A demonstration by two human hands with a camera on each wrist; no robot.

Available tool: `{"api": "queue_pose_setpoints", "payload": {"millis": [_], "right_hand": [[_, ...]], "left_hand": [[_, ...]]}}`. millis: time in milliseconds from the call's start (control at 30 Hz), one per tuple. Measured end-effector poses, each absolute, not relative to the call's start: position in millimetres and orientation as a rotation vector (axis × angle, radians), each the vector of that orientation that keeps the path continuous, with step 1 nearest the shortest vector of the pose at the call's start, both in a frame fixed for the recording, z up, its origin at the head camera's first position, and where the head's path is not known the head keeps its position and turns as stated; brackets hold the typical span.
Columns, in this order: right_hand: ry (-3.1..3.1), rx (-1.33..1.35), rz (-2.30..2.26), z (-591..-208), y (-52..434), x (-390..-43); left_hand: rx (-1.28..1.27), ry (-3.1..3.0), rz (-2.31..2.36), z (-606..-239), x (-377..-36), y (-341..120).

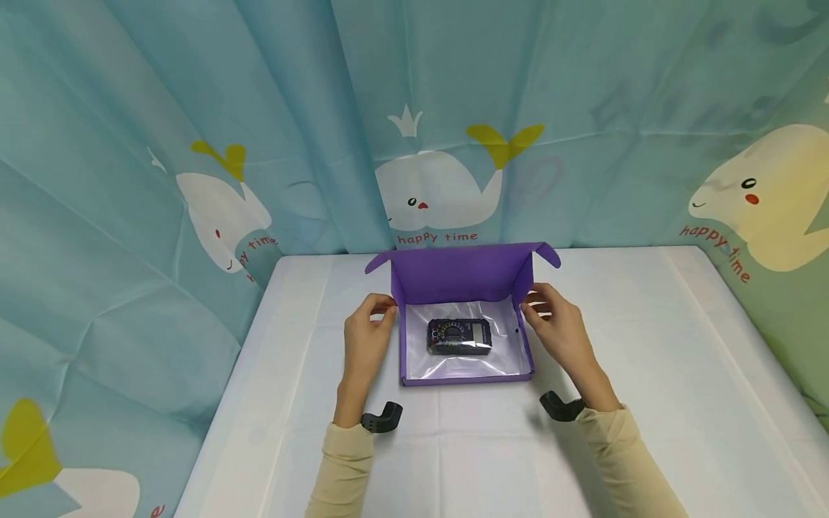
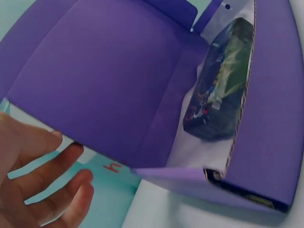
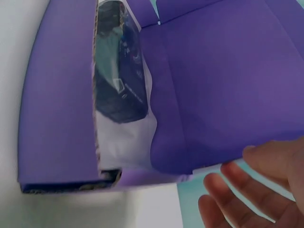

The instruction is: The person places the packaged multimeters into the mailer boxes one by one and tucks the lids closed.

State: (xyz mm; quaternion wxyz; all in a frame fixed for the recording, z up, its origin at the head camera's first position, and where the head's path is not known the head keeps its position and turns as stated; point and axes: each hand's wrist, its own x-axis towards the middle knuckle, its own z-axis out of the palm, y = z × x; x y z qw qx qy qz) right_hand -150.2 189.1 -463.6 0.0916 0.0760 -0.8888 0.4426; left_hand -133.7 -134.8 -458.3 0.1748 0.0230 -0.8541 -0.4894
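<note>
A purple cardboard box (image 1: 466, 381) lies on the table with its lid (image 1: 461, 275) raised at the back. Inside, on clear plastic wrapping (image 1: 417, 363), is a black multimeter (image 1: 458, 337) with a round dial, itself under glossy film. At the lid's left side edge, the left hand (image 1: 368, 338) pinches the cardboard between thumb and index finger (image 2: 71, 154); its other fingers are loosely bent. The right hand (image 1: 560, 327) does likewise at the right edge, thumb (image 3: 259, 154) on the inner face and index finger behind.
A white cloth covers the table (image 1: 680, 374). Behind it and to the left hangs a blue curtain (image 1: 311, 144) printed with whales. Two small lid flaps (image 1: 547, 255) stick outward at the top corners. Each wrist wears a black strap mount (image 1: 382, 419).
</note>
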Motion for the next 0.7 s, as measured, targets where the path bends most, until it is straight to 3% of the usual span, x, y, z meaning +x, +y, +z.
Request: {"api": "queue_pose_setpoints", "payload": {"millis": [700], "right_hand": [[-2.736,0.331,1.322,-476,209,-145]], "left_hand": [[-0.154,-2.536,-1.437,-477,-126,-157]]}}
